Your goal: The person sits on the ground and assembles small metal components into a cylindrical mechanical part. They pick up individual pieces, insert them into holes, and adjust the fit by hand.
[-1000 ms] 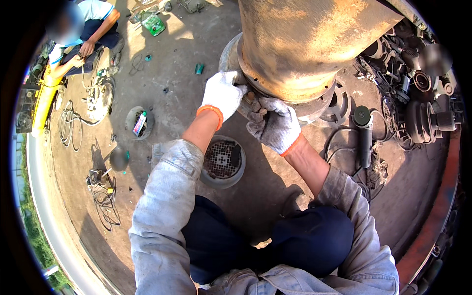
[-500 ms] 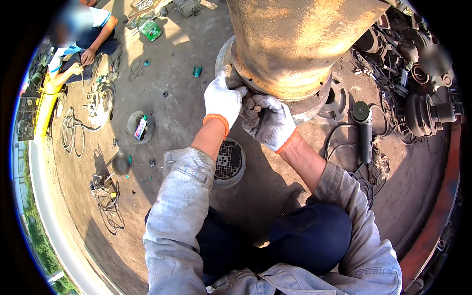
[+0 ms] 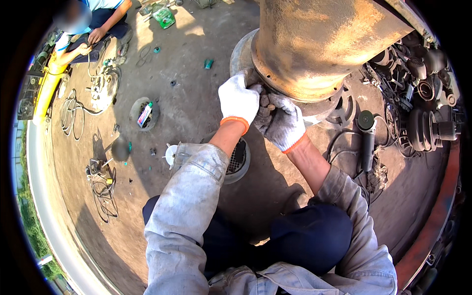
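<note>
Under the lower rim of the big rusty cylinder, both gloved hands meet: the left hand presses against the flange with fingers curled, while the right hand closes its grip around a small dark bolt-like piece just below that rim. This looks like seating or turning a fastener by hand; the next move likely calls for steady fingertip turning. Right of the cylinder lies an angle grinder; below it, a round grate.
</note>
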